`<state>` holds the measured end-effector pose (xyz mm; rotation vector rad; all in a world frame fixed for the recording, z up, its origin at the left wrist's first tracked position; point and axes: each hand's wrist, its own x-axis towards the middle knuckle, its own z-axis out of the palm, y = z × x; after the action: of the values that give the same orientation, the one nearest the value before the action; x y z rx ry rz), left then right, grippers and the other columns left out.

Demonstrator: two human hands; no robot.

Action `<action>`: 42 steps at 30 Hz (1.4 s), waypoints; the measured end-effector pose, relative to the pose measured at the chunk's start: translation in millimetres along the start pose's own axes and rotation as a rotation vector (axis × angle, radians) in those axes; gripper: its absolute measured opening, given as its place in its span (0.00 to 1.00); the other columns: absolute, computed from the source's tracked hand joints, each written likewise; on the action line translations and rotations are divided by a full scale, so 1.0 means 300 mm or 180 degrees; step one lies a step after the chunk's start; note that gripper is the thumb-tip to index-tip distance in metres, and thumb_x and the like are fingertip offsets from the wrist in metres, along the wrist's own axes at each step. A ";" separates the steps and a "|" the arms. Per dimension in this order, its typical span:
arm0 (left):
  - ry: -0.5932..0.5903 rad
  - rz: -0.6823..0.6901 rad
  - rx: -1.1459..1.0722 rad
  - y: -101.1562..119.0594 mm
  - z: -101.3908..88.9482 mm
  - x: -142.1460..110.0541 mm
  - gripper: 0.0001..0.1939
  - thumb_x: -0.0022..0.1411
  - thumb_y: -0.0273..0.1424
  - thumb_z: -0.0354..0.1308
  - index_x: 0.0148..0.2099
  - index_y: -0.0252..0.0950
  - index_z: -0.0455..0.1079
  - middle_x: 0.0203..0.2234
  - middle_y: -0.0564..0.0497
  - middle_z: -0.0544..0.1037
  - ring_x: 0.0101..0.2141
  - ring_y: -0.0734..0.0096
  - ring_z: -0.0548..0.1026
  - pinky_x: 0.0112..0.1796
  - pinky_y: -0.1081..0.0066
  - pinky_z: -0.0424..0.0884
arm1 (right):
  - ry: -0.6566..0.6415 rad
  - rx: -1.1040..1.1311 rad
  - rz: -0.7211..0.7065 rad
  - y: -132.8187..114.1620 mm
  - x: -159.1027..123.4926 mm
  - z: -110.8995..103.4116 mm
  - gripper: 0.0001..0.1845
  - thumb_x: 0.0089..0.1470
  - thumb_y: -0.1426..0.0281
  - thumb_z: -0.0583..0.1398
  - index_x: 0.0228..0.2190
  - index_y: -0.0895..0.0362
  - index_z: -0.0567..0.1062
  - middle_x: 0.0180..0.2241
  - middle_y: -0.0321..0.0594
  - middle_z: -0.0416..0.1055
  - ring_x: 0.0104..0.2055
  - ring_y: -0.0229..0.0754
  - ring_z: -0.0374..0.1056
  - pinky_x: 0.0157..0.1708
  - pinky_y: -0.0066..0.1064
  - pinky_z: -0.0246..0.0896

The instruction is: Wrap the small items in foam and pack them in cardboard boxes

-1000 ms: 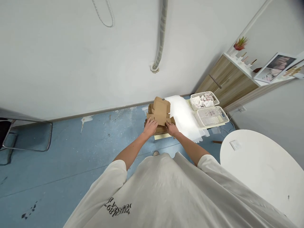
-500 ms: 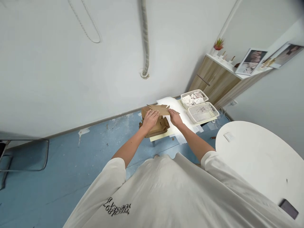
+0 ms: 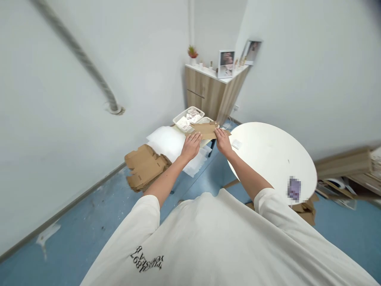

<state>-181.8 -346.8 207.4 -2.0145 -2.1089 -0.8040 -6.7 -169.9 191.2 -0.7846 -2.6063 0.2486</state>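
Left hand (image 3: 191,146) and right hand (image 3: 223,142) grip a cardboard blank (image 3: 205,130) in their fingers, a cardboard stack (image 3: 145,167) at its eight o'clock

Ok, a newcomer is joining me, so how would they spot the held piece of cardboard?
Find the round white table. By its left edge in the picture, the left hand and right hand stretch forward. The held cardboard is the brown piece gripped between them, unlike the cardboard stack lying further left.
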 end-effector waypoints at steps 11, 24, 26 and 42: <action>-0.0926 0.1003 -0.0546 0.586 0.537 0.264 0.30 0.72 0.32 0.43 0.74 0.37 0.52 0.70 0.44 0.57 0.69 0.54 0.54 0.67 0.50 0.50 | 0.0054 -0.0322 0.1449 0.594 -0.648 -0.211 0.35 0.61 0.76 0.45 0.69 0.63 0.54 0.69 0.52 0.54 0.72 0.57 0.44 0.67 0.57 0.44; -0.2089 0.1758 -0.0738 0.761 0.928 0.305 0.29 0.70 0.27 0.44 0.71 0.38 0.57 0.68 0.43 0.63 0.68 0.55 0.57 0.66 0.50 0.50 | -0.0429 -0.0103 0.2672 0.752 -1.005 -0.109 0.34 0.59 0.77 0.47 0.66 0.66 0.60 0.66 0.57 0.58 0.68 0.57 0.51 0.65 0.52 0.48; -0.2176 0.1885 -0.0750 0.740 0.986 0.338 0.29 0.69 0.26 0.44 0.71 0.38 0.57 0.67 0.42 0.63 0.68 0.56 0.58 0.66 0.50 0.50 | -0.0565 -0.0109 0.2729 0.784 -0.998 -0.085 0.34 0.58 0.77 0.49 0.66 0.66 0.60 0.66 0.57 0.59 0.68 0.58 0.53 0.65 0.52 0.50; -0.3092 0.2237 -0.0443 0.645 1.265 0.536 0.28 0.68 0.25 0.46 0.70 0.32 0.57 0.68 0.37 0.59 0.67 0.52 0.58 0.64 0.53 0.54 | -0.1667 -0.0185 0.3198 0.947 -0.892 0.071 0.34 0.62 0.74 0.49 0.69 0.62 0.56 0.71 0.54 0.48 0.71 0.55 0.46 0.66 0.45 0.45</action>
<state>88.8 -38.2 10.2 -3.3317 -1.3385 0.2173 326.5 -86.5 4.3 -2.2502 -2.3910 0.7298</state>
